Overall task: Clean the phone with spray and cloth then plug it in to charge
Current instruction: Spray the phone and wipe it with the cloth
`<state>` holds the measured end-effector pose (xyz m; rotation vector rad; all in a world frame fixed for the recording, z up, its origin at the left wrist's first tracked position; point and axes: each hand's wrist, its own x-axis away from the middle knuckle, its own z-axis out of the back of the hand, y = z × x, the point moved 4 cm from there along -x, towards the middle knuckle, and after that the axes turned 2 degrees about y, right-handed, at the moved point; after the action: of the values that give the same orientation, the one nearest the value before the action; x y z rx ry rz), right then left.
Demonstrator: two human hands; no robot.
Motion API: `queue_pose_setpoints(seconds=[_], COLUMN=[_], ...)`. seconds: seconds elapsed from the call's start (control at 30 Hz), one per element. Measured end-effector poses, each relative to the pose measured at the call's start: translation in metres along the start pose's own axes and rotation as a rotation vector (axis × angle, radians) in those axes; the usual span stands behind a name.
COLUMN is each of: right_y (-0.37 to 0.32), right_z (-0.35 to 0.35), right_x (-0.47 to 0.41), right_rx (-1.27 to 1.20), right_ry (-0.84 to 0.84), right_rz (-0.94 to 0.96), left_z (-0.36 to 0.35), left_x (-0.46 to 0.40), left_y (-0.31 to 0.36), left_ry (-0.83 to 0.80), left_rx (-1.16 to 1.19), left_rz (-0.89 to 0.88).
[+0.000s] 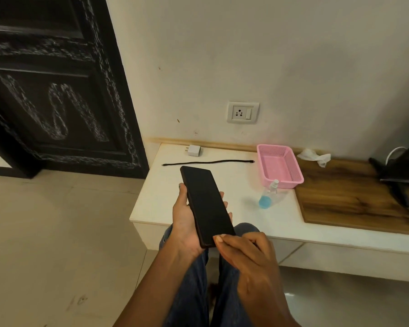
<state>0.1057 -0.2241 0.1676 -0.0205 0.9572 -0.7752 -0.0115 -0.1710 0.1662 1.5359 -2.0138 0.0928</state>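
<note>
The left hand point(187, 223) is cradling the black phone point(207, 205) screen-up above the lap, fingers curling round its edges, while the right hand point(248, 258) is pinching its near corner with thumb and curled fingers. Everything seems to be waiting: spray bottle point(268, 197), white cloth point(314, 156), cable point(208, 162) and charger adapter point(194, 150) are lying untouched on the tabletop point(156, 204), the wall socket point(243, 112) sitting empty.

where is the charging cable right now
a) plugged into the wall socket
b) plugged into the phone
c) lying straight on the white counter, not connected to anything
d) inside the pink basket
c: the black cable lies stretched out on the white counter, its ends free, between the white adapter and the phone.
</note>
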Motion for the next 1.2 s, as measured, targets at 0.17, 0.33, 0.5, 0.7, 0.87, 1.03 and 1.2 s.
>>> queue_pose_setpoints(seconds=[0.17,0.33,0.5,0.7,0.87,1.03,1.2], right_y=[-0.009,-0.012,-0.007,-0.024,-0.022,-0.013,-0.019], right_z=[-0.002,-0.004,-0.013,-0.001,0.001,-0.007,-0.005], right_x=[-0.006,-0.023,-0.043,-0.025,-0.024,-0.041,-0.032], right_rx=[0.009,0.038,0.020,0.027,0.039,0.059,0.048], right_ry=[-0.032,-0.063,-0.108,-0.144,-0.132,-0.110,-0.150], right_rz=[0.035,0.021,0.019,0.098,0.111,0.064,0.092], left_z=[0.000,0.000,0.003,0.012,0.011,0.005,0.015], left_x=[0.001,0.002,0.007,0.004,0.002,0.004,0.005], left_y=[-0.003,-0.002,-0.011,0.001,-0.002,-0.006,0.000], left_ry=[0.029,0.087,0.103,0.130,0.166,0.167,0.189], left_rx=[-0.036,-0.081,-0.101,-0.082,-0.102,-0.151,-0.137], left_rz=[-0.020,-0.058,0.032,-0.078,-0.075,-0.049,-0.095])
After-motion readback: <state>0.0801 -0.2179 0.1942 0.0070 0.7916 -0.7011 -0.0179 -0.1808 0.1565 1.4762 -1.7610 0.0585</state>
